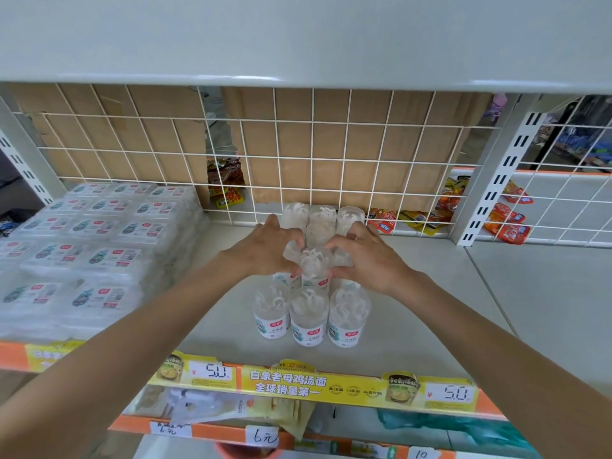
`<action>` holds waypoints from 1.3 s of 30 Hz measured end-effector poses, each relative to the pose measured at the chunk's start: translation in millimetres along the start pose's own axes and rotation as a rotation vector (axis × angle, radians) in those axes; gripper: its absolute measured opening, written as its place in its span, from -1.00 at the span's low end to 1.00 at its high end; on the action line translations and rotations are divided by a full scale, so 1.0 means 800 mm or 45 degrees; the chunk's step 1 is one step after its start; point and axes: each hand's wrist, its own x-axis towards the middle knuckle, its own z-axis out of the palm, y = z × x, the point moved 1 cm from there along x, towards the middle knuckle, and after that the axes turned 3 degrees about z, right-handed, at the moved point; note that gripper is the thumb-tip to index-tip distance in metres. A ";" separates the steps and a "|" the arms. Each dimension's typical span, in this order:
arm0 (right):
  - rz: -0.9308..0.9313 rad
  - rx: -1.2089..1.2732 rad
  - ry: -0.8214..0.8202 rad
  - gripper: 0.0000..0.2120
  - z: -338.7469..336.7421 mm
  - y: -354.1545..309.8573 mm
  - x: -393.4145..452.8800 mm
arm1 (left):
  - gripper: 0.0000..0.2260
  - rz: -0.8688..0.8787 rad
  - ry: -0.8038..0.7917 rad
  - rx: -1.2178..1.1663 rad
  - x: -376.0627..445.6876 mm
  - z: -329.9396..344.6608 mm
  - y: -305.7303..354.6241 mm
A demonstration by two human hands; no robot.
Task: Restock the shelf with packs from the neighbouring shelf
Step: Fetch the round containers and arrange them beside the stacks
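We see an evenly lit, fairly bright scene; the light is soft and seems to fall from above, with no hard glare. Faint shadows lie on the shelf (pixel 430 293) under the arms and beside the clear tubs (pixel 308 316). The wide lens bends the wire grid (pixel 331 154) and the upper shelf edge (pixel 298 81) into curves toward the corners. The flat packs (pixel 82 233) at left look smeared, and both forearms blur near the bottom edge.

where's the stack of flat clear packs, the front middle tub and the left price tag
stack of flat clear plastic packs (pixel 96 233), head view, top layer
front middle clear round tub (pixel 308 321), head view, its side
left yellow price tag (pixel 212 372), head view, printed number
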 end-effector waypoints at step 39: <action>-0.110 -0.089 0.078 -0.48 0.009 -0.019 -0.073 | -0.49 0.082 0.191 0.298 -0.080 0.031 0.035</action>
